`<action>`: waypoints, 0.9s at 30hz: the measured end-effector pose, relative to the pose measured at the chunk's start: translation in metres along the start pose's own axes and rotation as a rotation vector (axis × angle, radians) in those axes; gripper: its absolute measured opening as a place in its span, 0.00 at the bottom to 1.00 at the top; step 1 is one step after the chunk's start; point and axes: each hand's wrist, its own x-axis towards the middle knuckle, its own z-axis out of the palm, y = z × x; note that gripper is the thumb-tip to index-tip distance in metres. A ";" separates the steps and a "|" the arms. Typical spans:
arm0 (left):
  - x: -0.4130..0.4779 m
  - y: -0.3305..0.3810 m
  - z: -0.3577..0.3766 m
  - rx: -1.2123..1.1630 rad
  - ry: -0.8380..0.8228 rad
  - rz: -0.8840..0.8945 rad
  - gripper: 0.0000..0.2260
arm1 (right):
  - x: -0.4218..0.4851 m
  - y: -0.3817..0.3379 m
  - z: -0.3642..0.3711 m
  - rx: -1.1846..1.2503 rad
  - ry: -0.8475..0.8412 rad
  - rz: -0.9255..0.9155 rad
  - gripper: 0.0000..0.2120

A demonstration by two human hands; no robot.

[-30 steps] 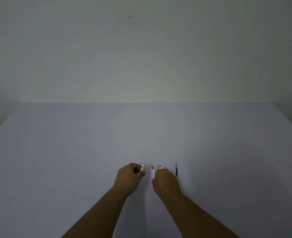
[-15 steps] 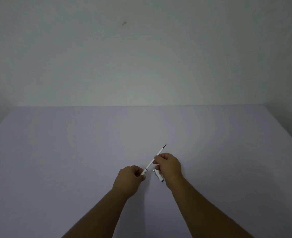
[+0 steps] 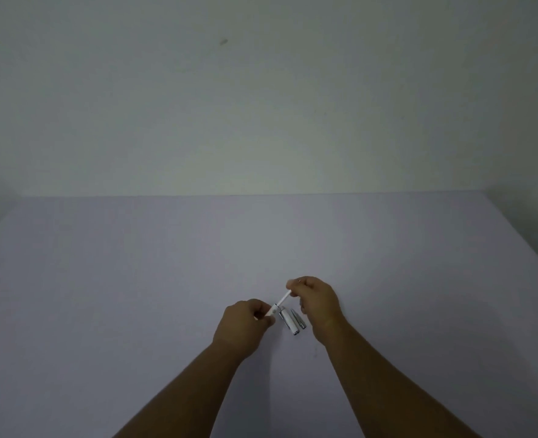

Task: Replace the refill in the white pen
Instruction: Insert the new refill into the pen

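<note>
We see the white refill [image 3: 282, 299] held slantwise above the table [image 3: 135, 295], its lower end going into a short white pen piece [image 3: 272, 311] and its upper end rising toward the far right. The left hand [image 3: 244, 328] is curled into a loose fist with its fingertips pinched on that pen piece, so we count it as closed on the pen. The right hand [image 3: 318, 303] pinches the upper end of the refill between thumb and forefinger, the other fingers folded under the palm. Just below the refill, between the two hands, we see another white pen part [image 3: 289, 320] with a shiny metal band and clip; it looks to lie on the table, though we cannot tell whether the right hand touches it. Both bare forearms come up from the bottom edge toward the middle. The table is a plain pale lilac surface, and behind it stands a bare grey-white wall [image 3: 261, 105] with one small dark mark [image 3: 223, 42] high up.
</note>
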 end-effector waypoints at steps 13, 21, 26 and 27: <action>0.005 -0.007 -0.005 -0.121 -0.062 -0.051 0.11 | 0.023 0.028 -0.008 -0.976 -0.042 -0.119 0.11; 0.004 -0.013 -0.009 -0.110 -0.087 -0.077 0.11 | 0.025 0.036 -0.002 -1.170 -0.022 -0.132 0.10; 0.003 -0.011 -0.014 -0.100 -0.100 -0.071 0.10 | 0.026 0.017 -0.002 -0.543 0.085 -0.056 0.09; 0.003 -0.010 -0.015 -0.097 -0.101 -0.065 0.10 | 0.026 0.010 -0.002 -0.374 0.084 -0.035 0.08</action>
